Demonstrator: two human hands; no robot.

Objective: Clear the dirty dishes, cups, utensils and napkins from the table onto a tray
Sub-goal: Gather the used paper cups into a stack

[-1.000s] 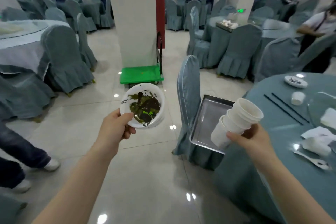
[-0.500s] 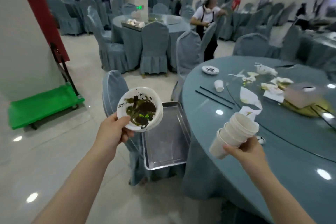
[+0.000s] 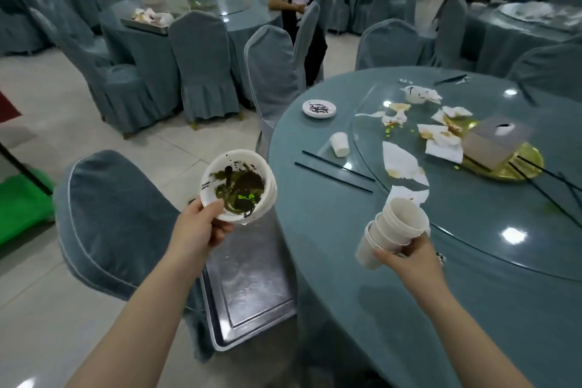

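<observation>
My left hand (image 3: 196, 228) grips the rim of a stack of white bowls (image 3: 239, 186) smeared with dark green leftovers, held above the metal tray (image 3: 252, 290). The tray lies on a covered chair (image 3: 110, 224) beside the round table (image 3: 472, 261). My right hand (image 3: 406, 257) holds a tilted stack of white paper cups (image 3: 393, 230) over the table's near edge. On the table lie a single white cup (image 3: 339, 143), a dirty small plate (image 3: 318, 108), black chopsticks (image 3: 335, 173) and several stained napkins (image 3: 403, 164).
A glass turntable (image 3: 519, 230) carries a grey box (image 3: 496, 142) on a gold plate, more chopsticks (image 3: 548, 186) and a dirty bowl (image 3: 414, 94). Covered chairs (image 3: 271, 72) ring the table. A person (image 3: 302, 9) stands at another table behind. A green cart (image 3: 22, 201) is at left.
My view has swung right, from the floor and pillar to the table. Both hands keep their loads; the bowls now hang over the tray.
</observation>
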